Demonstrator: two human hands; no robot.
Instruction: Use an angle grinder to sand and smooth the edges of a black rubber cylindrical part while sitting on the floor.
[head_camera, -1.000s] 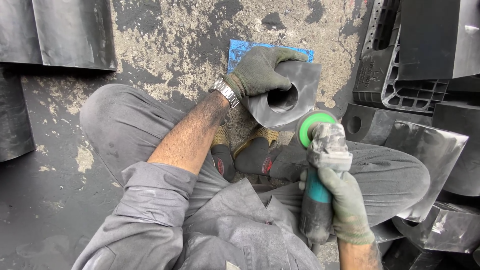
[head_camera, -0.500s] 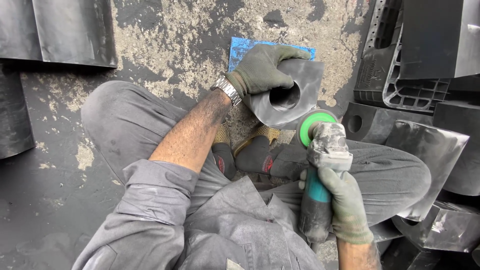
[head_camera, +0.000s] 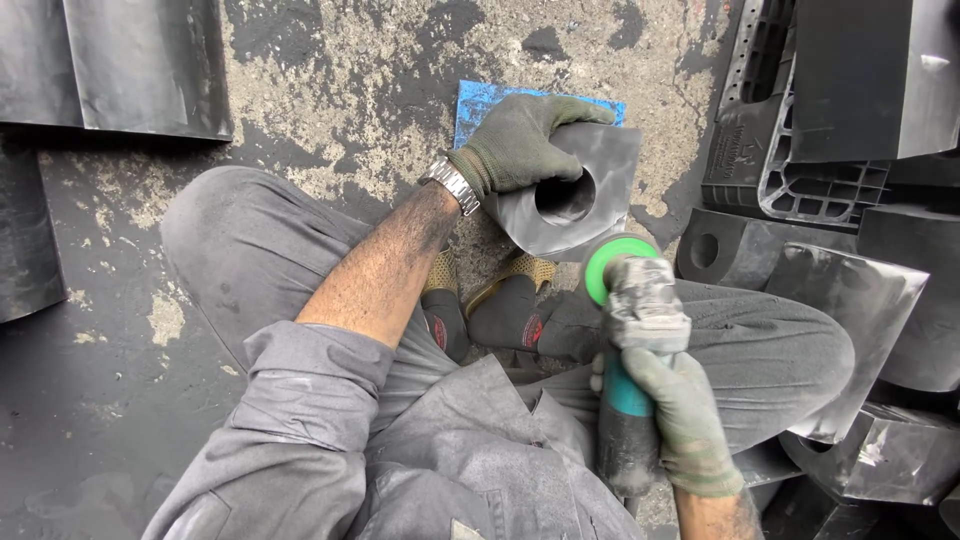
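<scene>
— What is the left hand (head_camera: 520, 140) doing?

— It wears a grey-green glove and grips a dark plastic part (head_camera: 580, 195) with a round hole through it. The fingers are curled over the part's top edge, pressed close together, and the thumb side sits down by the hole. There is a metal watch (head_camera: 455, 183) on that wrist.

— And where does the part sit?

— Held out in front of the person's knees, tilted, over a blue pad (head_camera: 485, 105) lying on the rough concrete floor (head_camera: 350, 80). Its lower edge is just beside the grinder's green disc guard (head_camera: 610, 262) — I cannot tell whether they touch.

— The right hand (head_camera: 680, 415)?

— Also gloved, fingers wrapped tight around the teal and grey body of a grinder (head_camera: 635, 370), whose metal head points up toward the part.

— What lies about?

— The person sits cross-legged in grey work clothes, with dark shoes (head_camera: 500, 315) tucked in below the part. More black plastic parts (head_camera: 850, 290) are piled on the right, and dark panels (head_camera: 130, 65) lie at the upper left.
</scene>
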